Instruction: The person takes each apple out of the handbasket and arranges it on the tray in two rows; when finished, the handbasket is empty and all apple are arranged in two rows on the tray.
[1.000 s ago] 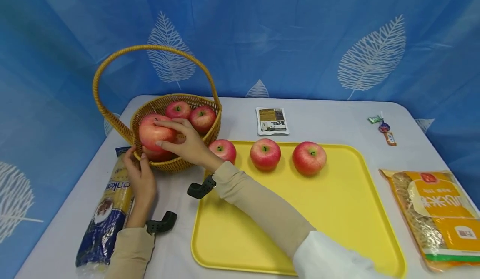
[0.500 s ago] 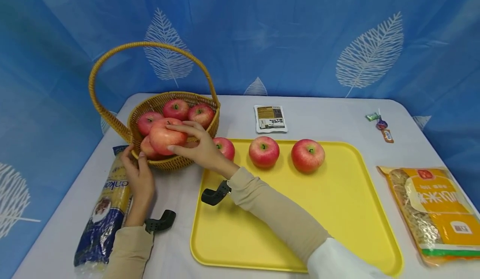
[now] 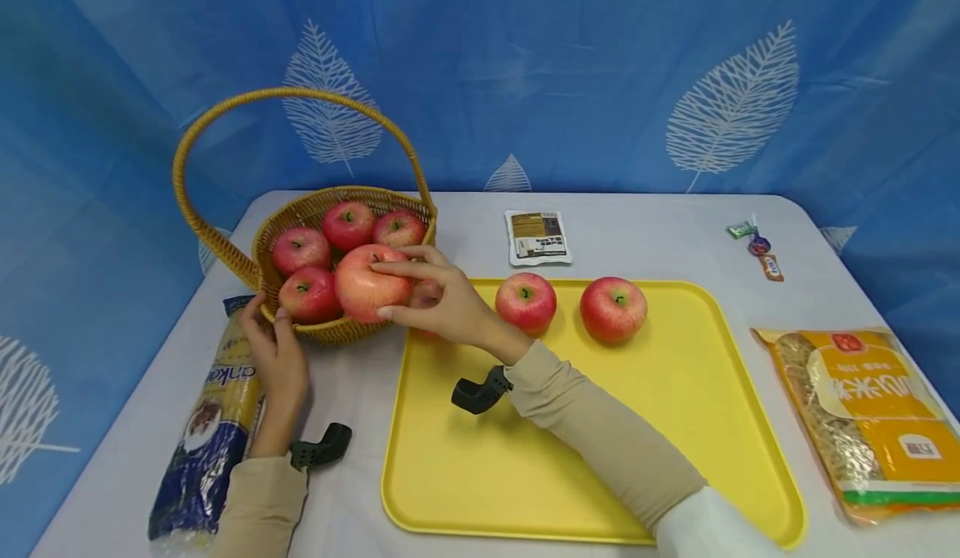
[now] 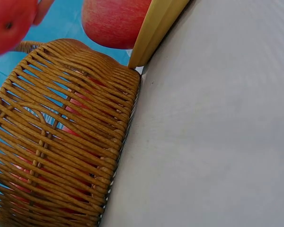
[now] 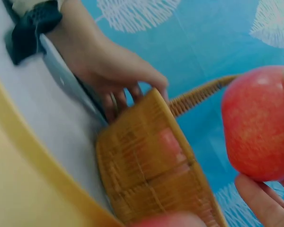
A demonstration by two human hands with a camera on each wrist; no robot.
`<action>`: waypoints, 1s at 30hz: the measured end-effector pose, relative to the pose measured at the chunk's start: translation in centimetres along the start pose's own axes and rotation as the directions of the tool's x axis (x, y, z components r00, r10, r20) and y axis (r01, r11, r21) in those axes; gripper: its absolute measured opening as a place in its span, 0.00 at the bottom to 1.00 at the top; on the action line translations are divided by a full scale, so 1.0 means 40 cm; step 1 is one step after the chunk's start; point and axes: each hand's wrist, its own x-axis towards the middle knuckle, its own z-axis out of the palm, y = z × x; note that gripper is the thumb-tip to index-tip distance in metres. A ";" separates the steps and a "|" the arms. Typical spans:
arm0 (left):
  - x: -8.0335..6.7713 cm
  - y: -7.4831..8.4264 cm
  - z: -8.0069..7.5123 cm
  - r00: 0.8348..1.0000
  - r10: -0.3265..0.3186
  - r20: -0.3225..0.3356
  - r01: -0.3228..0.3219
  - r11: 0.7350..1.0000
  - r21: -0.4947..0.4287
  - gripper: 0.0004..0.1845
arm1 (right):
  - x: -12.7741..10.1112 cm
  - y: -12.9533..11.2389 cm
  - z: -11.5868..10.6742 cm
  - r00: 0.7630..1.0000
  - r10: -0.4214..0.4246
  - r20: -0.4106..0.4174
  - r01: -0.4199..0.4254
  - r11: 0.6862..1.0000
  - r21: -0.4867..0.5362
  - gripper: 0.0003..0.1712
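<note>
My right hand (image 3: 461,308) pinches a large pink-red apple (image 3: 363,284) between thumb and fingers, over the front right rim of the wicker basket (image 3: 341,333). In the right wrist view that held apple (image 5: 260,123) hangs apart from the basket wall. My left hand (image 3: 279,366) grips the basket's front left rim, thumb at the top edge. Inside the basket lie several apples, one of them a red apple (image 3: 310,295) near the left hand. Two apples, a middle one (image 3: 526,304) and a right one (image 3: 613,309), sit along the yellow tray's (image 3: 585,449) back edge; a third is mostly hidden behind my right hand.
Left of the tray lies a blue and yellow pasta bag (image 3: 206,424), close to the left forearm. A small white-edged packet (image 3: 537,238) lies behind the tray. Small candies (image 3: 759,245) and an orange grain bag (image 3: 870,416) are on the right. The basket's tall handle (image 3: 300,93) arches upward.
My right hand has carried the apple rightward and toward me, from over the basket's left side to its front right rim, uncovering the apples inside. The left hand has stayed on the rim.
</note>
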 end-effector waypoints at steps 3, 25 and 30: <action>0.000 0.000 -0.002 1.000 0.005 0.001 -0.005 1.000 -0.008 0.21 | -0.018 -0.012 -0.042 1.000 -0.005 0.000 0.005 0.999 -0.051 0.29; 0.001 -0.009 -0.001 1.000 0.026 0.015 -0.026 0.999 -0.024 0.21 | -0.250 -0.076 -0.449 0.968 0.048 -0.246 -0.146 0.906 -0.397 0.29; 0.000 -0.005 -0.001 1.000 0.018 0.015 -0.017 0.999 -0.028 0.21 | -0.357 -0.074 -0.518 0.940 0.027 -0.339 -0.192 0.865 -0.463 0.29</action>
